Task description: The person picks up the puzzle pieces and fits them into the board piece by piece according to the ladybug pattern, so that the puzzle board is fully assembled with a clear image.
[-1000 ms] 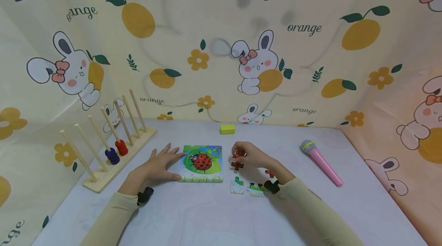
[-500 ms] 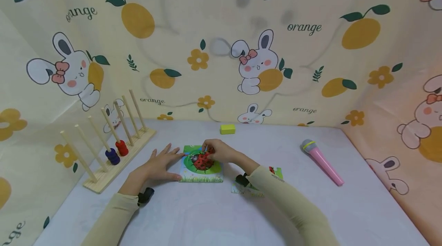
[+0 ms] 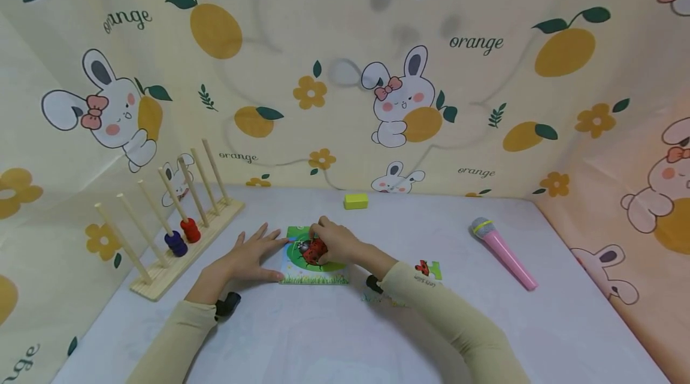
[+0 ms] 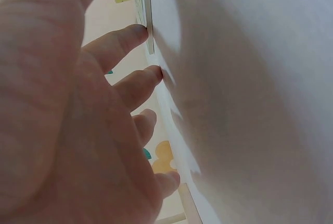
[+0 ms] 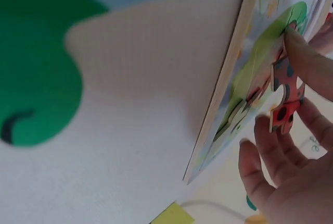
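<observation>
A wooden puzzle board [image 3: 315, 280] with a ladybug picture lies flat in the middle of the table. My left hand [image 3: 249, 259] rests at its left side with fingers spread. In the left wrist view, one fingertip [image 4: 139, 31] touches the board's edge. Over the board's right part, my right hand [image 3: 338, 241] holds a red, black-spotted puzzle piece [image 5: 285, 117], tilted above the picture in the right wrist view. The right thumb [image 5: 304, 60] reaches toward the board's surface. From above, the hand covers most of the piece and part of the ladybug.
A loose red-and-green puzzle piece [image 3: 429, 269] lies right of the right forearm; more pieces [image 3: 372, 298] are partly hidden beneath that sleeve. A wooden peg rack [image 3: 188, 258] with blue and red beads stands left. A yellow block [image 3: 356, 201] sits behind, a pink toy microphone [image 3: 507, 257] right.
My right hand has carried the red puzzle piece leftward from beside the board to over it, then shifted slightly further left. My left hand has stayed in place.
</observation>
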`<state>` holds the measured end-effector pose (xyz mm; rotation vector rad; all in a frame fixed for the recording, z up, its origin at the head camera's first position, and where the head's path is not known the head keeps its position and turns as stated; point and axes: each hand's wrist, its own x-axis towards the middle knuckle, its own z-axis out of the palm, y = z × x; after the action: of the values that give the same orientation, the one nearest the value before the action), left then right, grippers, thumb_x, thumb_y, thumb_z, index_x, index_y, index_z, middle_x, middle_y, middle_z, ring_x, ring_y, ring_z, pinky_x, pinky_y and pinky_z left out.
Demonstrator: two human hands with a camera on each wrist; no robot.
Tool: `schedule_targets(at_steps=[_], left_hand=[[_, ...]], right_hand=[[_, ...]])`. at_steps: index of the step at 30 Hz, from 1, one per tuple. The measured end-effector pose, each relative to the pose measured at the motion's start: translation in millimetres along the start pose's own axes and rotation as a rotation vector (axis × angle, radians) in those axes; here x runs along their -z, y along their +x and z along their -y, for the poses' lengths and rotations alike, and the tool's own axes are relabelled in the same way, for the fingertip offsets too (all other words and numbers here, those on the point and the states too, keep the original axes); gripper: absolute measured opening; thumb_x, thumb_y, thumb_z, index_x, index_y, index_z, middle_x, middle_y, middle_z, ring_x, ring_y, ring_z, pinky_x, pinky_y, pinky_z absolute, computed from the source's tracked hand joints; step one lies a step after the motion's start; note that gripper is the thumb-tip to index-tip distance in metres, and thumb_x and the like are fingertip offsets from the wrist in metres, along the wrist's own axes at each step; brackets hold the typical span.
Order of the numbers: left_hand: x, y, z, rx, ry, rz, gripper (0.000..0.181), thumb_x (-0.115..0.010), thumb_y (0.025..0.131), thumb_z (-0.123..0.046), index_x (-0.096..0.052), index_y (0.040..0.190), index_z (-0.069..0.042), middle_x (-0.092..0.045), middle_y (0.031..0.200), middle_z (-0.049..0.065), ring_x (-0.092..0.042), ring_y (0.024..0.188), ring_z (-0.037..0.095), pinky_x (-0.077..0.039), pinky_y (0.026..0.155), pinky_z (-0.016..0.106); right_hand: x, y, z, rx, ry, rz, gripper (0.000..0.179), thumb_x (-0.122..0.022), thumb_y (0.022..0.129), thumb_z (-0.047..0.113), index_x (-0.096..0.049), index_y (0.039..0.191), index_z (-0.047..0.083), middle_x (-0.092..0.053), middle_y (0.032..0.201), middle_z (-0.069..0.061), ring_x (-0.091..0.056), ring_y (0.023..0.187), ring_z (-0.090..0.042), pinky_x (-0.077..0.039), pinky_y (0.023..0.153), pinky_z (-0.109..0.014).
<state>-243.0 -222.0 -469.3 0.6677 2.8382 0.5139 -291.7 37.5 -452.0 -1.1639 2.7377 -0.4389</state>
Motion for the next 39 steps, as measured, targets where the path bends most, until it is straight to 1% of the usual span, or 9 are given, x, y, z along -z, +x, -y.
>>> schedule_targets(at_steps=[4, 8, 11, 14, 22, 30, 39], left_hand=[[-0.3, 0.2, 0.0, 0.005, 0.007, 0.001, 0.093, -0.073, 0.078, -0.065, -0.044, 0.152, -0.016, -0.029, 0.16, 0.018, -0.006, 0.15, 0.046, -0.003, 0.105, 0.08], [0.1, -0.3, -1.0, 0.01, -0.001, 0.005, 0.093, -0.074, 0.078, -0.064, -0.045, 0.152, -0.016, -0.03, 0.16, 0.018, -0.006, 0.15, 0.046, -0.003, 0.105, 0.08], [0.6, -0.6, -2.0, 0.007, -0.01, 0.004, 0.092, -0.075, 0.078, -0.062, -0.045, 0.151, -0.015, -0.03, 0.16, 0.019, -0.006, 0.149, 0.046, -0.003, 0.105, 0.08], [0.4, -0.5, -2.1, 0.005, -0.01, 0.003, 0.093, -0.075, 0.078, -0.063, -0.045, 0.151, -0.015, -0.029, 0.16, 0.019, -0.006, 0.149, 0.046, -0.003, 0.105, 0.08], [-0.7, -0.5, -1.6, 0.006, 0.003, 0.0, 0.094, -0.074, 0.077, -0.064, -0.044, 0.152, -0.015, -0.029, 0.16, 0.018, -0.007, 0.149, 0.046, -0.003, 0.105, 0.08], [0.1, -0.7, -1.7, 0.009, -0.002, 0.0, 0.093, -0.074, 0.078, -0.063, -0.044, 0.152, -0.015, -0.029, 0.161, 0.018, -0.006, 0.15, 0.045, -0.003, 0.106, 0.079], [-0.6, 0.0, -0.7, 0.01, 0.0, 0.002, 0.094, -0.073, 0.078, -0.064, -0.044, 0.152, -0.015, -0.028, 0.161, 0.017, -0.005, 0.15, 0.045, -0.002, 0.106, 0.079]], right_hand=[[0.0, -1.6, 3.2, 0.007, -0.054, -0.024, 0.054, -0.088, 0.077, 0.022, -0.063, 0.123, 0.011, -0.051, 0.113, -0.005, -0.053, 0.098, -0.017, -0.05, 0.082, -0.033], [1.1, -1.8, 6.8, 0.002, -0.082, -0.003, 0.056, -0.086, 0.08, 0.024, -0.064, 0.129, 0.008, -0.055, 0.117, -0.007, -0.055, 0.102, -0.019, -0.05, 0.085, -0.033], [2.1, -2.4, 8.6, 0.006, -0.096, 0.015, 0.053, -0.084, 0.082, 0.026, -0.066, 0.128, 0.008, -0.057, 0.119, -0.007, -0.056, 0.104, -0.019, -0.05, 0.085, -0.034], [2.5, -3.0, 9.1, 0.009, -0.117, 0.024, 0.047, -0.084, 0.082, 0.03, -0.068, 0.123, 0.011, -0.058, 0.118, -0.006, -0.056, 0.105, -0.019, -0.049, 0.086, -0.035], [2.3, -3.6, 7.8, 0.01, -0.101, 0.036, 0.048, -0.083, 0.082, 0.033, -0.069, 0.124, 0.014, -0.059, 0.119, -0.004, -0.052, 0.108, -0.019, -0.044, 0.087, -0.037], [1.5, -2.8, 8.6, 0.018, -0.085, 0.047, 0.047, -0.082, 0.083, 0.031, -0.069, 0.125, 0.015, -0.057, 0.123, -0.007, -0.052, 0.111, -0.022, -0.044, 0.089, -0.039], [1.1, -2.6, 7.8, 0.013, -0.064, 0.049, 0.047, -0.082, 0.084, 0.029, -0.068, 0.126, 0.014, -0.057, 0.122, -0.007, -0.052, 0.11, -0.021, -0.044, 0.089, -0.039]])
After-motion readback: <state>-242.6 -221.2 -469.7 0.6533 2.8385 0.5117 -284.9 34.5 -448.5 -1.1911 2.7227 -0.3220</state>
